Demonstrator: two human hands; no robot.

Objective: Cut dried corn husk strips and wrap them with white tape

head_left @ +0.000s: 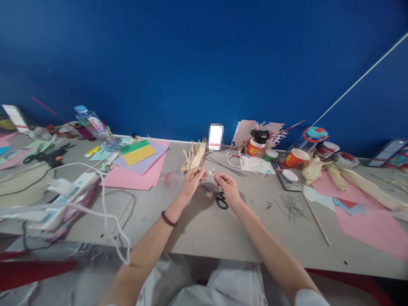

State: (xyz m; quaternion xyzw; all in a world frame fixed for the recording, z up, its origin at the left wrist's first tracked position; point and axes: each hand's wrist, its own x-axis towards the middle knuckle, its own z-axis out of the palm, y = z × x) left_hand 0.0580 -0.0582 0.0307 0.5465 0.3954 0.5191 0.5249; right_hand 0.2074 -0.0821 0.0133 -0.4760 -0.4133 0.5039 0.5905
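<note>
Holding a small pale piece between them with fingertips pinched, the left hand [193, 180] and right hand [225, 185] hover over the surface [204, 233], scissors [222, 200] just below and dried husks [194, 156] just beyond the left.

This looks like a shared craft workspace: around the black-handled scissors [222, 200] on the long grey table [204, 242] lie coloured paper [138, 161] to their left, dried husks [194, 156] behind them, and cut wires [293, 207] and a thin stick [316, 219] to their right, with a plain blue wall [204, 63] beyond them
</note>
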